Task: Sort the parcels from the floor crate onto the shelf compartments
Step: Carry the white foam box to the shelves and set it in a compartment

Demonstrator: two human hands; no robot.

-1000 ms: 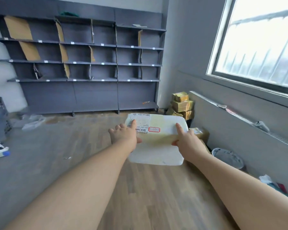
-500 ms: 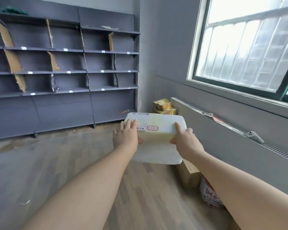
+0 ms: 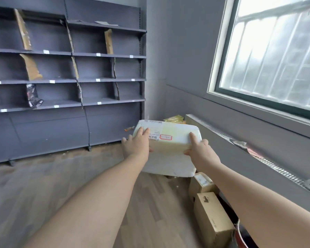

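I hold a flat white parcel [image 3: 170,149] with a shipping label and a red-framed sticker out in front of me, above the wooden floor. My left hand [image 3: 137,144] grips its left edge, fingers on top and thumb under. My right hand [image 3: 200,149] grips the right edge the same way. The grey shelf unit [image 3: 104,79] with cardboard dividers stands ahead on the left, its compartments mostly bare. The floor crate is out of view.
Brown cardboard boxes [image 3: 211,217] stand on the floor at the lower right, beside a red-and-white bucket [image 3: 240,237]. Yellow packets [image 3: 174,118] are stacked in the far corner. A grey radiator cover [image 3: 249,158] and a window [image 3: 276,56] run along the right wall.
My view has swung right and closer to the shelf's right end and corner. The parcel stays held in both hands. Boxes at the lower right have come into view.
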